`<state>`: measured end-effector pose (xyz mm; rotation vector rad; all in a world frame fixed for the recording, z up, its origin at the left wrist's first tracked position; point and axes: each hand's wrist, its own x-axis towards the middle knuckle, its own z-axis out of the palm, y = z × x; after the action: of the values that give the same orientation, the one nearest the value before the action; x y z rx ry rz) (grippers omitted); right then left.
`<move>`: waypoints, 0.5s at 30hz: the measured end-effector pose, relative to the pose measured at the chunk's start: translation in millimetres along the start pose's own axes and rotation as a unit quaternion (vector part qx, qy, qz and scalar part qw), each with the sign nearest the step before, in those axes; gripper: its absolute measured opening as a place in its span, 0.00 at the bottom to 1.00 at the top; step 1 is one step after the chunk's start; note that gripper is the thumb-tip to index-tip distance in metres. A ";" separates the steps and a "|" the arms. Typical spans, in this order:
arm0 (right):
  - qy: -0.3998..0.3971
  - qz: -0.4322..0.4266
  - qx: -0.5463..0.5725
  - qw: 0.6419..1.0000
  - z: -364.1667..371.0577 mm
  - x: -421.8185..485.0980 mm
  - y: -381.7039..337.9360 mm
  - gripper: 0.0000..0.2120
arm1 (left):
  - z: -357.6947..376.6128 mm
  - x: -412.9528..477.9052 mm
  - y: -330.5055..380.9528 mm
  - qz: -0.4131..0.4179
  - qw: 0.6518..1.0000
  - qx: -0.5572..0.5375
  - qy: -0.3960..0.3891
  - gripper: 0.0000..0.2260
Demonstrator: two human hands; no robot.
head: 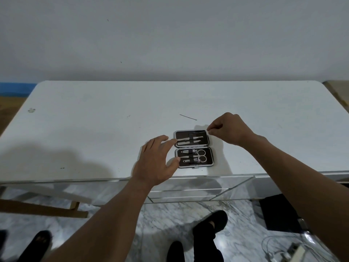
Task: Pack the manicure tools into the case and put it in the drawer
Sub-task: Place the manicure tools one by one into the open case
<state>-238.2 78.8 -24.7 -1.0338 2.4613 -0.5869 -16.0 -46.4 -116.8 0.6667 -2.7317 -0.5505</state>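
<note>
White and pushed against a plain pale wall, the surface (pixel 94 129) is being used as the packing spot, with the open case (pixel 193 149) laid flat near its front edge, probably so that both halves can be reached from above. The case is being steadied at its left side by the left hand (pixel 154 161), whose fingers are spread wide, their tips touching the rim and nothing being gripped; this looks meant to stop the case from sliding. A thin tool (pixel 198 132) is being pinched at its end by the right hand (pixel 226 129), fingers narrowed on it, and is being lined up across the far half, apparently to be slid under the elastic strap there. Scissors (pixel 198 152) and other pieces are already being held in the near half. One slender pin-like tool (pixel 188 117) is lying loose beyond the case, so packing is judged unfinished. The drawer front (pixel 188 188) below is shut.
</note>
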 end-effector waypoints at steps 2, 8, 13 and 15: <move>0.011 -0.006 -0.015 1.000 -0.9 -1.9 -1.5 0.10 | 0.3 0.0 0.2 0.001 1.000 -0.001 0.001 0.25; 0.025 -0.033 -0.093 0.995 3.6 -5.5 -5.8 0.12 | -0.9 -0.8 1.3 0.004 1.000 -0.003 0.012 0.24; 0.029 -0.014 -0.094 0.995 7.6 -4.3 -8.6 0.13 | -0.5 -0.5 0.5 0.002 1.000 -0.006 0.007 0.24; 0.029 -0.005 -0.095 0.995 7.0 -2.7 -8.5 0.13 | -0.2 -0.6 0.2 0.001 1.000 -0.006 0.007 0.25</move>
<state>-228.0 73.8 -25.6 -1.1151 2.6036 -0.3962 -15.5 -46.0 -116.6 0.6616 -2.7137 -0.5580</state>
